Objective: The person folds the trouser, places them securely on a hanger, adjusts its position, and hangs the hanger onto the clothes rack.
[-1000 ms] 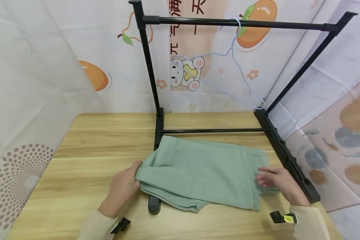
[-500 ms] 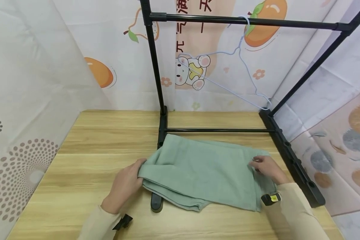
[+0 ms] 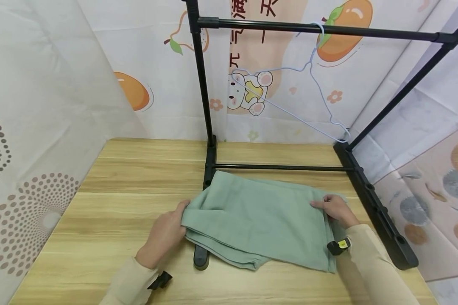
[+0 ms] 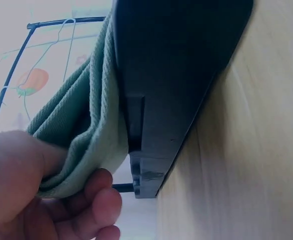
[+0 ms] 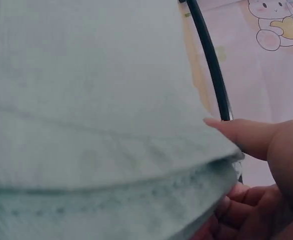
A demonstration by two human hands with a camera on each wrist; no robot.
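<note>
A folded pair of pale green trousers (image 3: 259, 220) lies over the left foot of a black rack (image 3: 275, 167). At their left end, my left hand (image 3: 164, 235) grips the folded edge. The left wrist view shows its thumb going inside the fold, with the curled fingers (image 4: 104, 205) beneath the cloth. My right hand (image 3: 336, 209) pinches the layers at the right end. In the right wrist view its thumb (image 5: 251, 135) rests on the top layer near the stitched hem, and the other fingers are tucked underneath, partly hidden.
A light blue wire hanger (image 3: 286, 111) hangs from the rack's top bar (image 3: 263, 26). The rack's right foot (image 3: 378, 207) runs forward beside my right arm. Wood-grain tabletop (image 3: 137, 178) extends to the left. Printed curtains (image 3: 168, 97) enclose the back and sides.
My right hand has moved left from loosely open over the right end to pinching the layers there. My left hand has kept its grip. The whole view has shifted slightly.
</note>
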